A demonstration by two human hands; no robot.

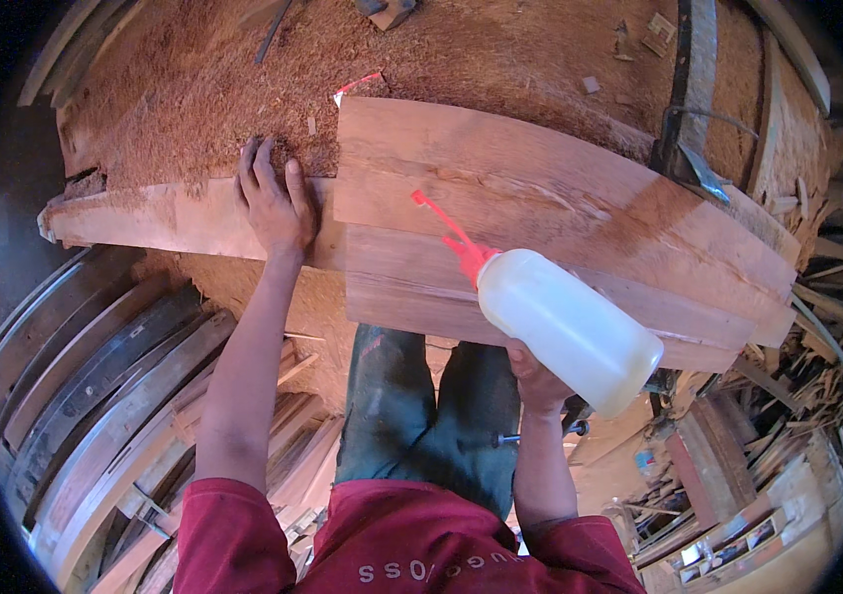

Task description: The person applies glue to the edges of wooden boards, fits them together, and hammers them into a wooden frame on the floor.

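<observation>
My right hand [538, 381] is wrapped round a white, translucent squeeze bottle [570, 332], partly hidden behind it. The bottle is tilted, its thin red nozzle aimed up and left over a wide, flat wooden panel [540, 178]. Whether anything comes out of the tip cannot be seen. The panel looks made of several boards side by side, with a rough, cracked streak along its upper part. My left hand [278, 198] lies flat on a long, narrow board [174, 218] to the panel's left, fingers stretched toward the sawdust beyond, holding nothing.
Thick sawdust [203, 109] covers the bench beyond the boards. A metal bar [695, 79] crosses the bench at the far right. Curved wooden strips [95, 366] are stacked at the lower left. Scrap wood [837, 307] is piled on the right.
</observation>
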